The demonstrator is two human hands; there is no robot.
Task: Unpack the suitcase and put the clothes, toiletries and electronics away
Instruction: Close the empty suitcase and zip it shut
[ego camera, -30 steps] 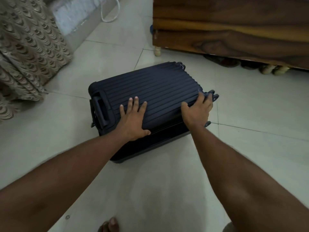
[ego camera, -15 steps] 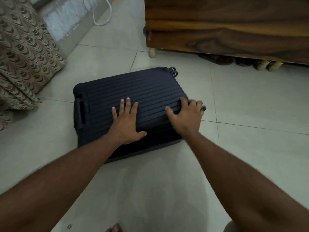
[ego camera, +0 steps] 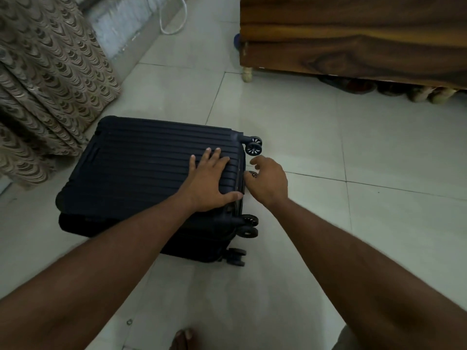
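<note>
Lying shut on tiled floor [ego camera: 316, 248], suitcase [ego camera: 141, 173], left hand [ego camera: 209, 183] flat on it, right hand [ego camera: 267, 183] loose, curtain [ego camera: 45, 79] beside

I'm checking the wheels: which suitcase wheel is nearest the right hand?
The wheel half hidden behind the right hand fingers, at the suitcase end; the others sit clear of it.

Suitcase [ego camera: 141, 168]: ribbed matt hard plastic. Floor [ego camera: 328, 147]: smooth glossy tile. Furniture [ego camera: 353, 34]: polished wood. Curtain [ego camera: 45, 84]: patterned cloth.
</note>
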